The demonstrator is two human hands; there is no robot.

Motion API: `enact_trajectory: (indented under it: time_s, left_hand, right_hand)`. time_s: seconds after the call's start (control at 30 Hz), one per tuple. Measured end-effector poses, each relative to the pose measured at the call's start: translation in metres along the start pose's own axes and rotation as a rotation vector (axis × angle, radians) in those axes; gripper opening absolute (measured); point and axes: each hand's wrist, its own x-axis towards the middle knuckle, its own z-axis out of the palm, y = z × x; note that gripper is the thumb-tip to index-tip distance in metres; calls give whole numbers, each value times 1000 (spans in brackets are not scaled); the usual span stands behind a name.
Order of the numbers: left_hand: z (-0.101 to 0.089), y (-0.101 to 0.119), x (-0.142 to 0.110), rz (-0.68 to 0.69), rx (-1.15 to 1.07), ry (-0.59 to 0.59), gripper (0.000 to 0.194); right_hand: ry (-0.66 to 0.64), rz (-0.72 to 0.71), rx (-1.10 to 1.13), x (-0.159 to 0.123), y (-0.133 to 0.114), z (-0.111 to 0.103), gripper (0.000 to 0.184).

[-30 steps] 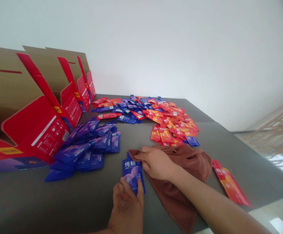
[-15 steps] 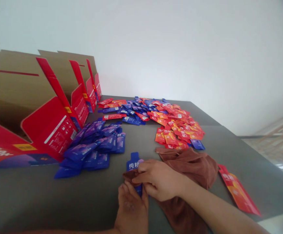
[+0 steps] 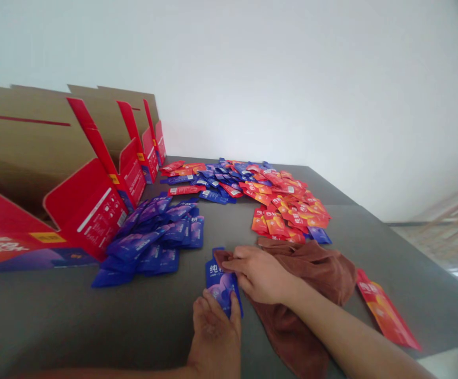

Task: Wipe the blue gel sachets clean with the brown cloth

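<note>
The flat, blue-purple printed pouch (image 3: 221, 287) lies on the grey table (image 3: 150, 321), your left hand (image 3: 215, 329) clamped on its lower end. Your right hand (image 3: 261, 276) pinches soft brown cloth (image 3: 318, 266) at its top; wipe lightly, avoiding creases.

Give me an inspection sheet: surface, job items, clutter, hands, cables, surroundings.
Surface: grey table, partly covered.
Job items: blue pouch; bunched brown cloth, one corner on the pouch.
Clutter: blue pouch pile and open red boxes left; mixed pouch pile farther back; single red pouch right.
Hands: left hand holds pouch's lower part; right hand grips cloth.
Cables: nothing seen.
Surroundings: white wall behind.
</note>
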Motion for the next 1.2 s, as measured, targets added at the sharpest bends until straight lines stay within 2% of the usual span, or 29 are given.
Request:
enact_trajectory:
  time_s: [0.1, 0.2, 0.27, 0.43, 0.57, 0.63, 0.8, 0.87, 0.93, 1.07, 1.2]
  left_hand:
    - [-4, 0, 0, 18, 48, -44, 45]
    - [-10, -2, 1, 54, 105, -84, 44]
    - [-11, -4, 1, 66, 132, -71, 48]
    - [-5, -9, -1, 122, 143, 11, 50]
    - [-5, -10, 0, 103, 111, 24, 48]
    - [-7, -9, 1, 84, 85, 8, 48]
    - [-14, -4, 2, 45, 63, -64, 48]
    - [-15, -3, 2, 41, 72, -76, 48]
    - [-15, -3, 1, 40, 88, -66, 50]
    - [-16, -4, 1, 34, 143, -6, 52]
    - [-17, -5, 1, 38, 191, 21, 52]
  right_hand:
    - [-28, -173, 84, -2, -10, 0, 28]
    - [-47, -248, 124, -3, -14, 1, 24]
    - [-32, -215, 112, -2, -11, 2, 26]
    - [43, 4, 23, 3, 8, 4, 32]
    - [55, 32, -4, 3, 13, 4, 32]
    - [49, -24, 22, 1, 9, 2, 31]
    - [-36, -271, 156, -6, -7, 0, 23]
    - [-48, -296, 180, -6, -9, 0, 21]
    - [-20, -248, 167, -4, -6, 1, 23]
    - [61, -28, 75, 2, 8, 5, 32]
    - [67, 95, 20, 4, 16, 7, 31]
